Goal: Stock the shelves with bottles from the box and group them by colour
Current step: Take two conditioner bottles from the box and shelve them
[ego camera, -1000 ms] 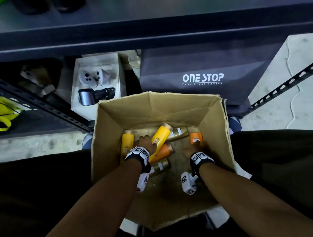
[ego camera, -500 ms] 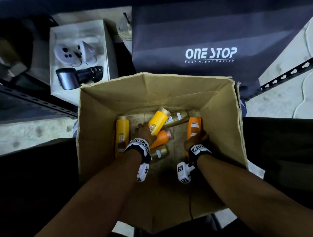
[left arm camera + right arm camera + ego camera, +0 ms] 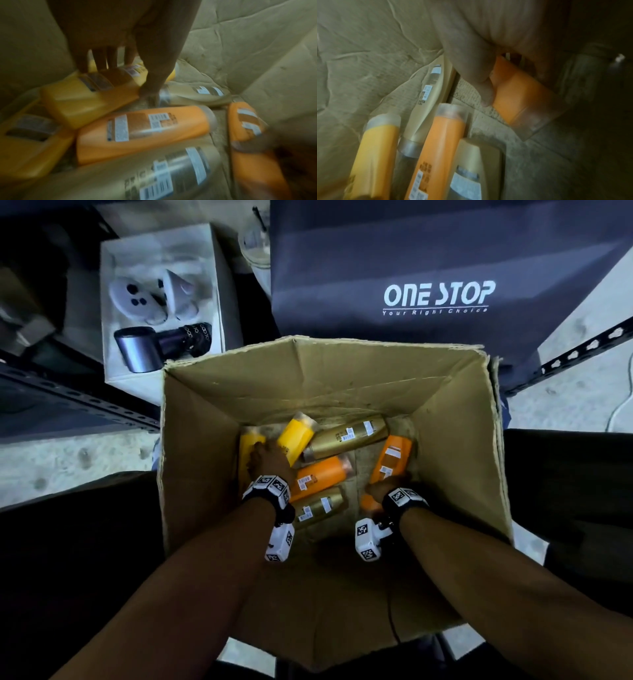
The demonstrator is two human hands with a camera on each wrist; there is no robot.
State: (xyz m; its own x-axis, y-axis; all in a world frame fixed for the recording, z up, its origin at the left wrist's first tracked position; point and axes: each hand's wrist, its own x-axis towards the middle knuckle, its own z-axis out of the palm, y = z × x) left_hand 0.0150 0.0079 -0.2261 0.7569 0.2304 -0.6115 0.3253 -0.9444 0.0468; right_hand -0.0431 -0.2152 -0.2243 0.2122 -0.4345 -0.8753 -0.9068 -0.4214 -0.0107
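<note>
While both hands reach into the box, the right hand curls around an orange bottle whose long axis runs toward the frame's upper right; higher left, the left hand clasps a tilted yellow bottle.

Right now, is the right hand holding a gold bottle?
No, the right hand grips an orange bottle by the box's right wall; both gold bottles lie untouched.
</note>
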